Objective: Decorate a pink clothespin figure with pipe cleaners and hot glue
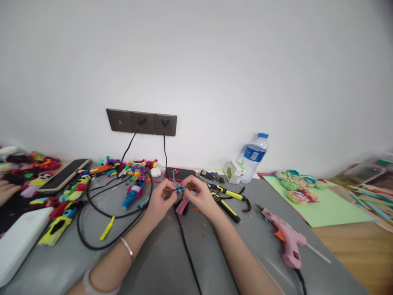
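Observation:
Both hands meet over the middle of the grey table. My left hand pinches one side of a small blue fuzzy piece, which looks like pipe cleaner. On its other side my right hand pinches it too, thumb against fingers. Just below the fingertips is a pink fuzzy piece with dark parts; whether it is held or lies on the table I cannot tell. Behind the hands lies a phone with a red edge. To the right of my right hand are pliers with yellow and black handles.
A pink glue gun lies at right, near green paper. Behind stand a water bottle and small box. Black cable loops at left among pipe-cleaner figures. Another person's hand shows far left.

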The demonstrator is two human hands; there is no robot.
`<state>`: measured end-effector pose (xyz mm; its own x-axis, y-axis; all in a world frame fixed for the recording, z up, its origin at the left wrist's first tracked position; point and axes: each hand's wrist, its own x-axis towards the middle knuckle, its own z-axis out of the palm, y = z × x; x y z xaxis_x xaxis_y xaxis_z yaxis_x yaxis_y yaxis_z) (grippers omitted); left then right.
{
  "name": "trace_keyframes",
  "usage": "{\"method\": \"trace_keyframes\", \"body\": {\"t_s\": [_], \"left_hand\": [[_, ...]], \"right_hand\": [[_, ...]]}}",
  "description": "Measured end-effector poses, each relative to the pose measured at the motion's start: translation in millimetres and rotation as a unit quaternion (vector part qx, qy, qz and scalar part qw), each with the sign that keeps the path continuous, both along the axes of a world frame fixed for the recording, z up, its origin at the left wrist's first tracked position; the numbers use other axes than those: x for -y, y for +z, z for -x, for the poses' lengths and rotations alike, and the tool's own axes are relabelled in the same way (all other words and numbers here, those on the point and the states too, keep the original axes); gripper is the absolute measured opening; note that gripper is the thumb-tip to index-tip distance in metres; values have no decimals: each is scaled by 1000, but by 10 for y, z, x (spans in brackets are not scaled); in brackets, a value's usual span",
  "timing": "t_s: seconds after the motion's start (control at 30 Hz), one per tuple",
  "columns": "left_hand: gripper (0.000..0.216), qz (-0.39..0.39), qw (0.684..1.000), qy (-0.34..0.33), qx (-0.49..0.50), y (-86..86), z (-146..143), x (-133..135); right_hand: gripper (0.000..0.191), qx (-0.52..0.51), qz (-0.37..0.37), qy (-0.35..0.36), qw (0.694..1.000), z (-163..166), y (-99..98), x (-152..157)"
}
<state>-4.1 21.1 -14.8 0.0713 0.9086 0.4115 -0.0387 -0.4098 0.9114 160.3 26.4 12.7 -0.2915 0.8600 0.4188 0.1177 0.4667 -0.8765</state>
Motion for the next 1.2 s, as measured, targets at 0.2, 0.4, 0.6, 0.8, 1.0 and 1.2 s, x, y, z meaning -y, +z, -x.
{"method": "trace_keyframes", "body": {"t_s": [0.2,0.4,0.6,0.8,1.0,1.2], "left_hand": [[9,3,1000,4,-13,15,5,5],[8,9,1000,3,-14,30,5,8],[7,14,1000,-6,-8,62,1,27],[7,18,1000,-11,-8,74,0,28],[6,16,1000,-10,-21,61,7,26],[5,11,999,-6,-37,78,14,22]], "right_hand": [[3,2,1,-7,1000,-1,-29,-10],[2,-1,4,-5,1000,3,-14,-7],[2,0,-5,-13,1000,5,-16,-16],[2,-9,-5,-23,1000,5,-18,-22],[4,-15,-10,-25,1000,1,-34,-25],[4,-15,-8,-31,999,5,-32,-25]]}}
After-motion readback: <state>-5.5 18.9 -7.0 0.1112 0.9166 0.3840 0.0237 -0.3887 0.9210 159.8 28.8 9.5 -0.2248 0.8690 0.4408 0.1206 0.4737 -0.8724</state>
